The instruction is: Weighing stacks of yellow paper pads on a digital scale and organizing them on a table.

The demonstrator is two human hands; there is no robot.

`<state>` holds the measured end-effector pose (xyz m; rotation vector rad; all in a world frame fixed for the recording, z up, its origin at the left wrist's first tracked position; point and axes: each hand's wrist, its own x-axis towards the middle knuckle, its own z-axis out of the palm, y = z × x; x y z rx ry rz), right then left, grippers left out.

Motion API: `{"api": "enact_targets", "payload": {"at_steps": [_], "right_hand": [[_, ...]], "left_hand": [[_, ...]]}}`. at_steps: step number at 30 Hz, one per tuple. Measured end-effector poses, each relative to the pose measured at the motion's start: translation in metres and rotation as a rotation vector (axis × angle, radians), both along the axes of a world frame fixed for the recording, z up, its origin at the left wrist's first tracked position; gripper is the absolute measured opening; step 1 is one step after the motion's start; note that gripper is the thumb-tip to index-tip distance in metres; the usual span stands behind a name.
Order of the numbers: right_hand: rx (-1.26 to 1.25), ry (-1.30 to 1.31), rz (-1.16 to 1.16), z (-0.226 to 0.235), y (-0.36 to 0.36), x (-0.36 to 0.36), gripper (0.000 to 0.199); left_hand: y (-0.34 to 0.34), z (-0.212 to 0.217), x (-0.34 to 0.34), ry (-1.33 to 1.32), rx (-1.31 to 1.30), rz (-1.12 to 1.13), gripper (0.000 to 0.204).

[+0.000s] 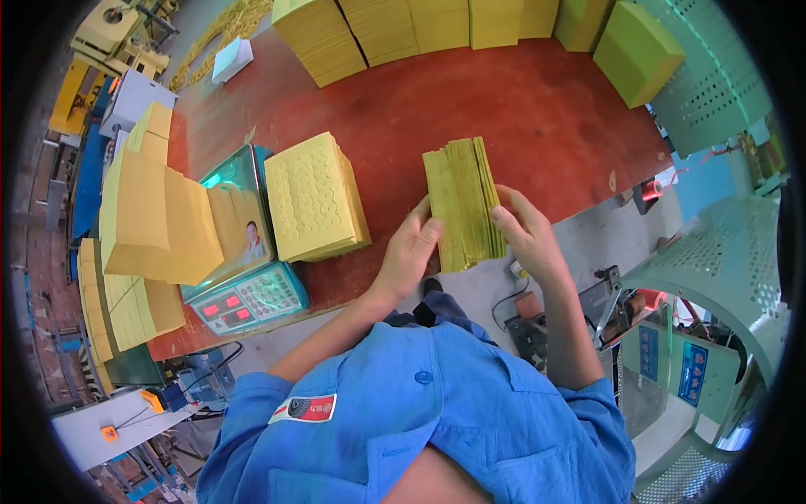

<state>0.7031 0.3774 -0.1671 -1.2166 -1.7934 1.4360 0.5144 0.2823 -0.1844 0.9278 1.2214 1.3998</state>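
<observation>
Between my two hands is a stack of yellow paper sheets point(463, 206), standing on edge at the near side of the red table, its many layers showing on top. My left hand point(413, 248) presses its left side with the thumb toward me. On the other side my right hand point(525, 228) grips the stack, thumb along its edge. To the left, another stack of yellow paper point(312, 193) with a wavy punched pattern on its top face lies on the table beside a digital weighing scale point(248, 302) with red lit digits.
Yellow paper blocks point(159, 214) stand at the left, partly over the scale. Tall paper stacks point(441, 25) line the red table's point(504, 101) far edge. A perforated green metal guard point(714, 76) rises at the right, and another curved one point(722, 260) is nearer me.
</observation>
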Motion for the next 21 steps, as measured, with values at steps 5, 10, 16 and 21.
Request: {"api": "enact_targets", "payload": {"at_steps": [5,10,16,21], "right_hand": [[-0.103,0.13,0.043,0.009,-0.01,-0.004,0.061],[-0.019,-0.001,0.004,0.025,-0.007,-0.002,0.064],[0.045,-0.053,-0.077,0.033,-0.006,-0.005,0.064],[0.136,-0.16,-0.131,0.036,-0.006,-0.005,0.058]], "left_hand": [[0.009,0.0,0.017,0.355,0.071,-0.034,0.067],[0.017,0.011,0.022,0.431,0.017,-0.051,0.08],[0.021,0.014,0.027,0.513,-0.058,-0.096,0.089],[0.022,0.02,0.029,0.564,-0.068,-0.074,0.096]]}}
